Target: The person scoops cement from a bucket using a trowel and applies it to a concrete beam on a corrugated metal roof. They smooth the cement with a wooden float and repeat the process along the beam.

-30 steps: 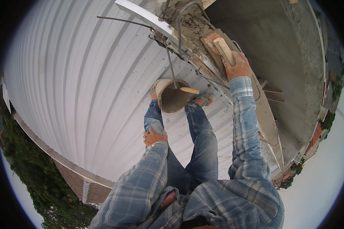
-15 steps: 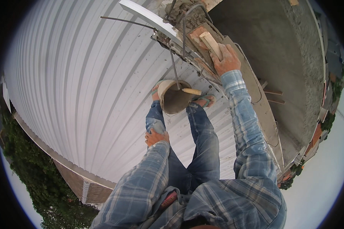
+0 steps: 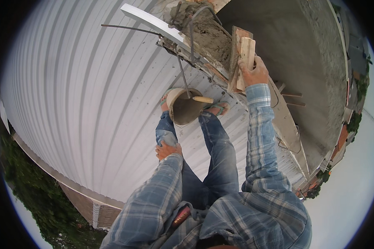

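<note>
My right hand (image 3: 255,74) is closed on a wooden float (image 3: 247,54), gripping its raised wooden handle bar. The float is tilted, with its board turned partly on edge over the top of the wall. Grey wet mortar (image 3: 212,37) lies rough along that wall top just left of it. My left hand (image 3: 168,150) rests on my left knee, its fingers lying over the denim. Between my feet stands a bucket (image 3: 176,108), and a trowel (image 3: 202,99) with a pale wooden handle lies across its rim.
Bent steel bars (image 3: 192,39) stick up from the wall, and one thin rod (image 3: 129,27) juts left. A white metal strip (image 3: 151,24) runs beside them. Ribbed metal roofing (image 3: 79,103) lies underfoot. Right of the wall is a deep grey cement-lined basin (image 3: 286,37).
My right hand has drawn the float toward me and slightly right, turning its board from flat on the mortar to tilted. My left hand stays on the knee.
</note>
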Demonstrator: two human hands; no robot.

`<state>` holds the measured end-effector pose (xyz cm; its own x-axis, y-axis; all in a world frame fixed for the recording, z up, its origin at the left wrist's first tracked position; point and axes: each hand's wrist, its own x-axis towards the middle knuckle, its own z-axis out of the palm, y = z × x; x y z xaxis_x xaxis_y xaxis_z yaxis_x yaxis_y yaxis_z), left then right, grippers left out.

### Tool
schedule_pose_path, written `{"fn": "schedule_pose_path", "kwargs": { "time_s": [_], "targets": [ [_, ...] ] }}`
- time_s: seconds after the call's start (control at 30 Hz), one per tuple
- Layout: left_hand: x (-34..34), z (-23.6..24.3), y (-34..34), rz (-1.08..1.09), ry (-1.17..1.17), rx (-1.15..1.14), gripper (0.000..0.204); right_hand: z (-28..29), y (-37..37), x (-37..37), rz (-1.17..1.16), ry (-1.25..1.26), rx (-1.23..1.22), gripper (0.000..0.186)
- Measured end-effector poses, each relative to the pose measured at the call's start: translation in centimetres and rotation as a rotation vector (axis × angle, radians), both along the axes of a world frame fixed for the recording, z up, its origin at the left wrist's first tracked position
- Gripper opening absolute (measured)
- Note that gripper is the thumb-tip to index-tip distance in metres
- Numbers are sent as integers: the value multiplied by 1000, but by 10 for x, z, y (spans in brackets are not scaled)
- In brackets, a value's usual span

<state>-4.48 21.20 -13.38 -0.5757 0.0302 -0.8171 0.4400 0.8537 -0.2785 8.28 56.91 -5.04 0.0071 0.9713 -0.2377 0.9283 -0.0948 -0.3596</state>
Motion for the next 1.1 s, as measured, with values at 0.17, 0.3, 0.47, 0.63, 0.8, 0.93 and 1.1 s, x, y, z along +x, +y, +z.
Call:
{"fn": "schedule_pose_path", "kwargs": {
  "time_s": [0.17,0.3,0.47,0.63,0.8,0.93,1.1],
  "targets": [
    [2,-2,4,-6,11,-31,74,-42,-28,-84,-60,37,122,50],
    [3,3,3,6,12,-26,76,-37,-29,-66,-194,-67,34,50],
    [1,-1,-1,11,38,-53,78,-40,-20,-23,-394,-41,167,47],
    [-2,-4,-2,-6,18,-34,76,-51,-9,-32,-425,-64,93,48],
    [-5,-1,1,-25,4,-17,76,-49,23,-67,-306,-70,74,47],
    [-8,-6,-5,-25,40,-33,74,-54,-7,-43,-335,-23,-11,49],
    [-5,-2,-3,-37,14,0,75,-44,25,-91,-292,-54,7,48]
  ]
}}
